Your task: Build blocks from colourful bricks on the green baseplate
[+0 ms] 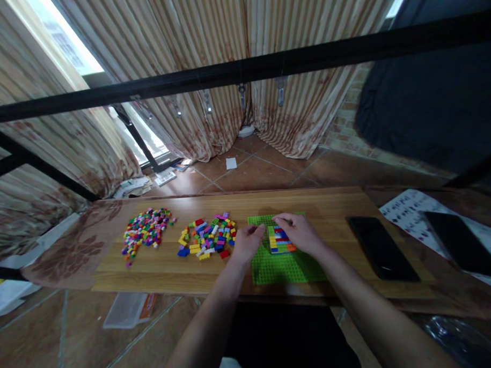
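- Bare forearms (215, 308) reach over the wooden tabletop (152, 273).
- Left hand (248, 244): fingertips drawn together beside the joined blocks (280, 249); cannot tell whether they pinch a piece.
- Right hand (298, 231): fingers curled at the blocks' far side; its grasp is unclear.
- Several colourful rows sit joined on the green board (273, 271), much of it bare.
- Many loose blocks (211, 236) and smaller pieces (148, 228) remain unjoined, leftward.
- Rightward, a black phone (382, 249) shows no readable brand; the sheet's (407, 213) print is illegible.
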Tool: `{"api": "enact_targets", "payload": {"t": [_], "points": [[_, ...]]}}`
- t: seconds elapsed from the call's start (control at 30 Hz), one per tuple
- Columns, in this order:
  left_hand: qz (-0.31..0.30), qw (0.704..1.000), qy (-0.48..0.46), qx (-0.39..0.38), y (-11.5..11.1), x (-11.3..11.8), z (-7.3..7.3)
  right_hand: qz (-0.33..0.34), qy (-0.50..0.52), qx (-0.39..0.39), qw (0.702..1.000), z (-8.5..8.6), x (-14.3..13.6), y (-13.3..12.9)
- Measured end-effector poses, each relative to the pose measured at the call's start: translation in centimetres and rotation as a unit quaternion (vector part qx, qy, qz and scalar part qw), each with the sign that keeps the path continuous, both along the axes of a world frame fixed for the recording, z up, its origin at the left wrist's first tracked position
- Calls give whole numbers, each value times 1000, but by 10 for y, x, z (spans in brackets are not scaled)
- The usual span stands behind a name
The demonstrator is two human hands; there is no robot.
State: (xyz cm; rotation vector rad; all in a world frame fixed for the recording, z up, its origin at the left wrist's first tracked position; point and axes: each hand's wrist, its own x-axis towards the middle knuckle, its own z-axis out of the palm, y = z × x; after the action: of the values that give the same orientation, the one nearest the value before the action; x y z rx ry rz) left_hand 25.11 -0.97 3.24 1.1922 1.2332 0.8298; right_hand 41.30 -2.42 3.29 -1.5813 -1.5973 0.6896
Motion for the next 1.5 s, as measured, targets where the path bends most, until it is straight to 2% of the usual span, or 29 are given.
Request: {"api": "enact_targets", "payload": {"t": [0.13,0.33,0.5,0.67,0.93,1.3,1.5], "points": [[18,1000,-1,10,6,3,-3,-40,33,7,999,-1,4,-1],[11,999,-3,52,13,15,-17,-73,97,11,993,-9,3,-7],[-11,997,5,81,13,16,-22,-84,120,4,989,-18,3,-12],[-20,990,30,137,9,15,-21,-71,109,4,991,-22,2,-13],[2,981,78,177,-1,18,-15,-55,114,4,992,-29,0,-12],[56,959,131,243,-12,25,-22,-74,133,22,988,-35,-8,-13],[65,956,136,251,-16,24,-20,-128,172,61,975,-30,-10,-22]]}}
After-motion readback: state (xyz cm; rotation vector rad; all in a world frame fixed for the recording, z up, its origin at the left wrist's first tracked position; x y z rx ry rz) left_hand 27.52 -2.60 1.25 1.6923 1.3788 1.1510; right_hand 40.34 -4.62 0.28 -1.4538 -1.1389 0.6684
